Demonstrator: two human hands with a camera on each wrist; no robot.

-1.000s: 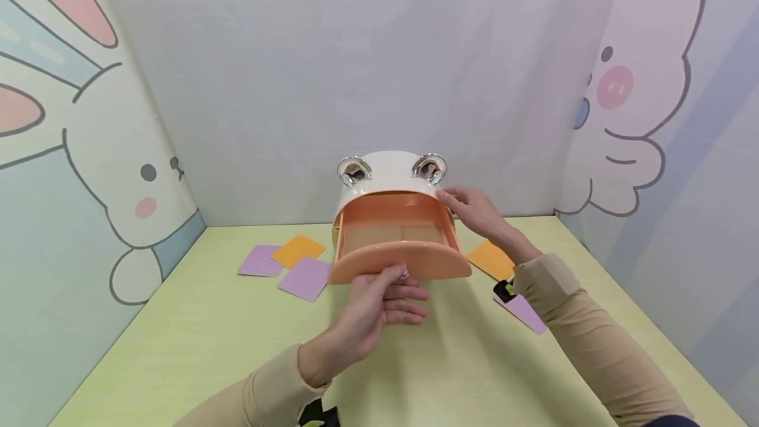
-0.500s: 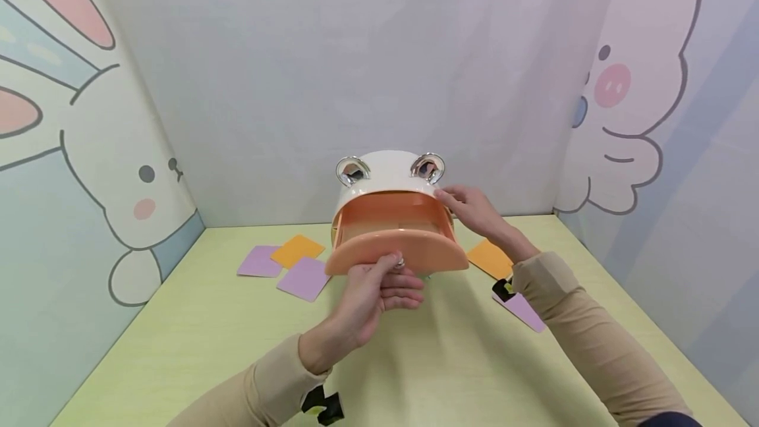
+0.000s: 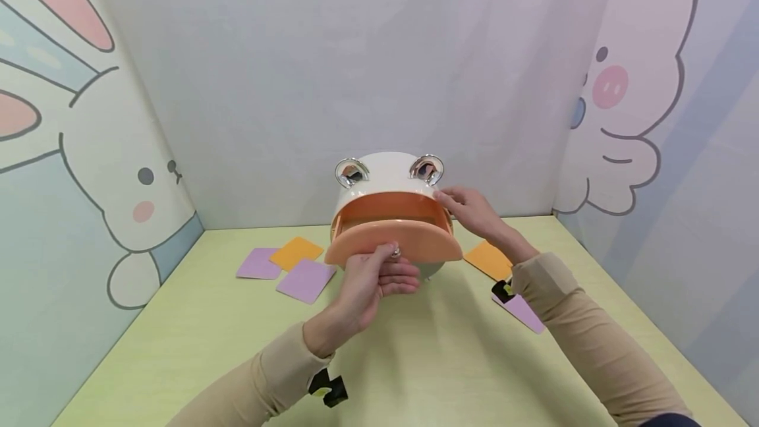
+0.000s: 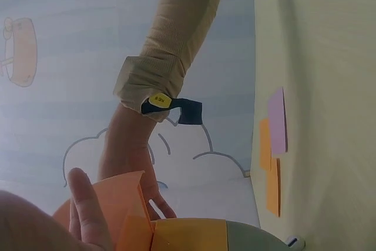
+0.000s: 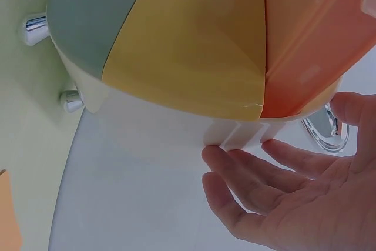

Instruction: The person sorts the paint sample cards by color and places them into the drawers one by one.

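A white frog-shaped drawer cabinet (image 3: pixel 388 173) with shiny chrome eyes (image 3: pixel 352 172) stands at the back middle of the table. Its orange top drawer (image 3: pixel 346 247) is pulled partway out. My left hand (image 3: pixel 366 287) pinches the small silver knob (image 3: pixel 395 252) on that drawer's front, thumb on top. Beside the cabinet, my right hand (image 3: pixel 474 211) rests its fingertips along the side wall, the thumb near the upper front edge. Below the orange drawer, the yellow drawer (image 5: pixel 188 45) and the grey-green drawer (image 5: pixel 88 22) are closed, as the right wrist view shows.
Left of the cabinet lie purple cards (image 3: pixel 306 281) and an orange card (image 3: pixel 296 253). On the right are another orange card (image 3: pixel 487 258) and a purple one (image 3: pixel 523 313), partly behind my right wrist. Silver feet (image 5: pixel 36 29) hold the cabinet up. A pale wall (image 3: pixel 296 84) rises behind.
My left hand has moved away from me with the knob, and the orange drawer has slid partway into the cabinet. The right hand has stayed at the cabinet's side.
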